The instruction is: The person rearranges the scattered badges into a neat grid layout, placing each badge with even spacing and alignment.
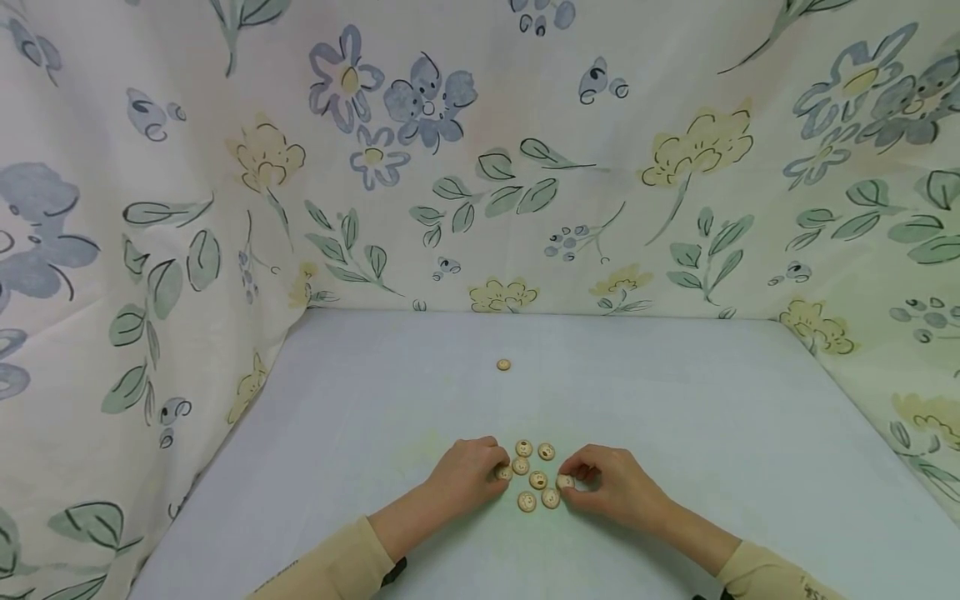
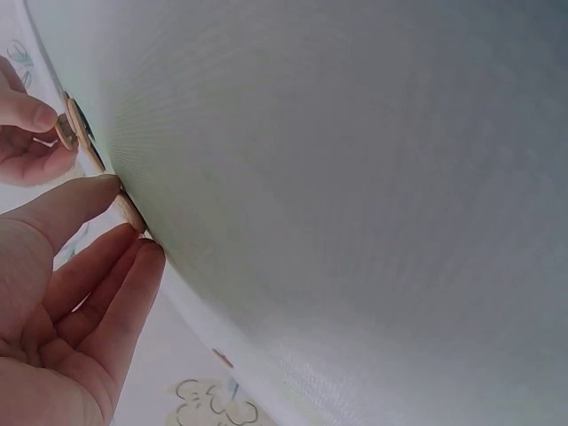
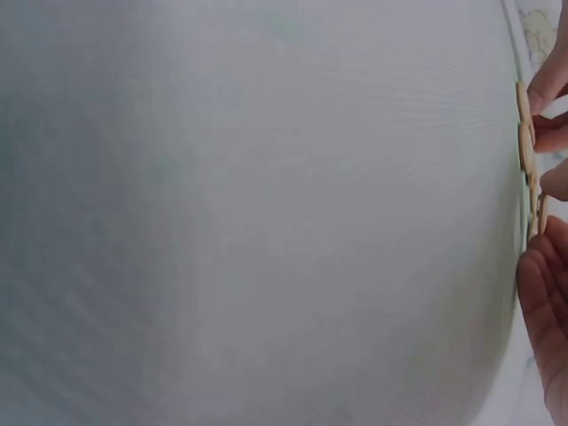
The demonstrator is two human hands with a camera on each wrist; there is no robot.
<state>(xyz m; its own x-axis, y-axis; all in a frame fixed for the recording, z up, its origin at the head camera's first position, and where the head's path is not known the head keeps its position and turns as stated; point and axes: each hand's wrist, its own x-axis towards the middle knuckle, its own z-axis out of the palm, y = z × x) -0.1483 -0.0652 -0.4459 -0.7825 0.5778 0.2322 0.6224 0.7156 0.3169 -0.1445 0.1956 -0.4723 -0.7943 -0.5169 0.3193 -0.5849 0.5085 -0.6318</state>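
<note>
Discs (image 1: 537, 480) mostly flat, faces upward.

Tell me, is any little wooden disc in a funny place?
Yes, one wooden disc lies alone, farther back on the pale tabletop. The other discs are bunched at the left hand and right hand, so it looks left out. I see nothing spilled.

And there hangs the cream floral-print fabric (image 1: 510, 125), behind and either side of the pale flat table (image 1: 675, 400)!
</note>
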